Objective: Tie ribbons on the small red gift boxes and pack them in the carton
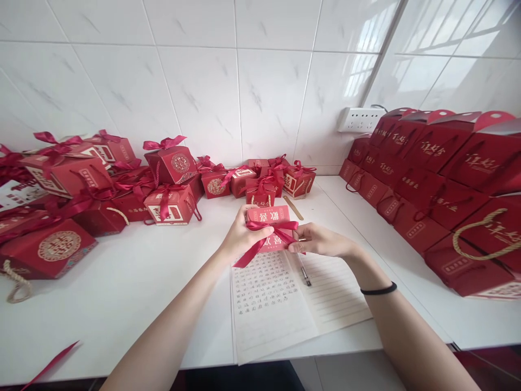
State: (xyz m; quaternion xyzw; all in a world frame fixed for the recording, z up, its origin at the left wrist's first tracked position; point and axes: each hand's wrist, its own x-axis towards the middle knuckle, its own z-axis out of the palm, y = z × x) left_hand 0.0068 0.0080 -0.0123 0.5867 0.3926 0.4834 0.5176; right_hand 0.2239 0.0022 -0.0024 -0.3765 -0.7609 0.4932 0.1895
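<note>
A small red gift box [280,214] with pale characters is held up over an open notebook [280,336]. My left hand [241,232] grips the box's left side, its thumb laid on the dark red ribbon [253,252] tied across the top. At the right side, the fingers of my right hand [319,240] are pinched on the ribbon's bow. One ribbon tail hangs down to the left. A pen [305,274] lies on the notebook below my right hand. The box's underside is hidden.
Ribboned red boxes [169,205] are heaped on the left and along the tiled wall. Stacked red boxes with handles [411,179] line the right side. A power strip [360,119] is on the wall. A loose ribbon [52,363] lies near the front left edge of the white table [122,293].
</note>
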